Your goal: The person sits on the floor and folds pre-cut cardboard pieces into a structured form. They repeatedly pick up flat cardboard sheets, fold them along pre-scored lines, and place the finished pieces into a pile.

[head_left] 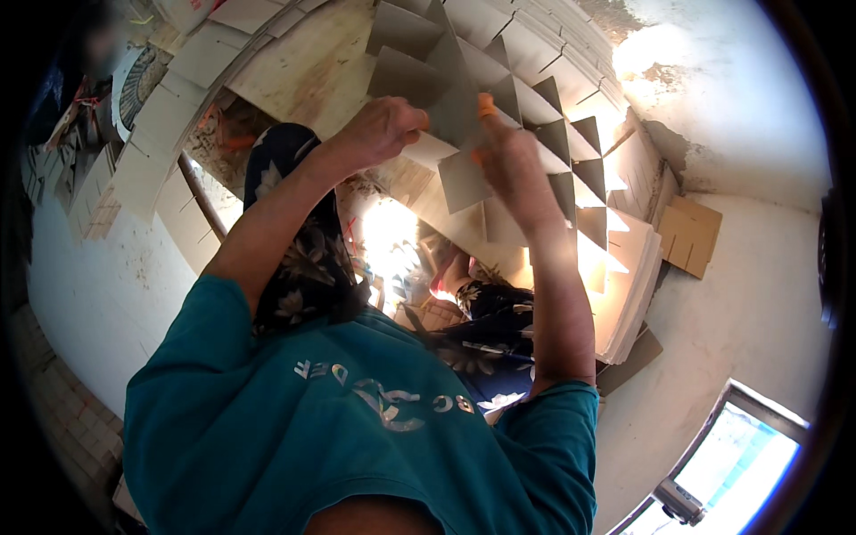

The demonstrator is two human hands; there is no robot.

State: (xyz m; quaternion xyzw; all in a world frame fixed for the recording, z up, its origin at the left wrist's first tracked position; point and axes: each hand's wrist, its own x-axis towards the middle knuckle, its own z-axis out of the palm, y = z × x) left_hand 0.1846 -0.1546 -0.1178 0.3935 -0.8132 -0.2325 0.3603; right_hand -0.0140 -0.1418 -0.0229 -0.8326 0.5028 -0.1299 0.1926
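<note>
Nearest, the wearer's teal shirt (pixel 294 437) and dark floral trousers (pixel 299 276); past the knees, both hands up at a grey cardboard divider grid (pixel 410 76), approx. top-ctr of view. L hand (pixel 379 132): fingers curled in, tips nr the grid's near-L edge; can't tell if they're clamped on a panel or just by it. R hand (pixel 517 169): motion-blurred, over the grid's near side, orange finger cover (pixel 486 105) on one finger pointing away from the body; can't tell if it's gripping. Key relation: grid lies fwd of both hands, slightly R of the L one; long axis slants from far L to near R, w/ R hand nearer, overlapping the panels, L hand off to the side. Pale work board (pixel 308 67) extends L of the grid. R of it, a stack of cardboard sheets (pixel 635 285); beyond, more slotted cardboard (pixel 566 40), then a brown slotted piece (pixel 691 234) by the stained wall (pixel 749 107).
</note>
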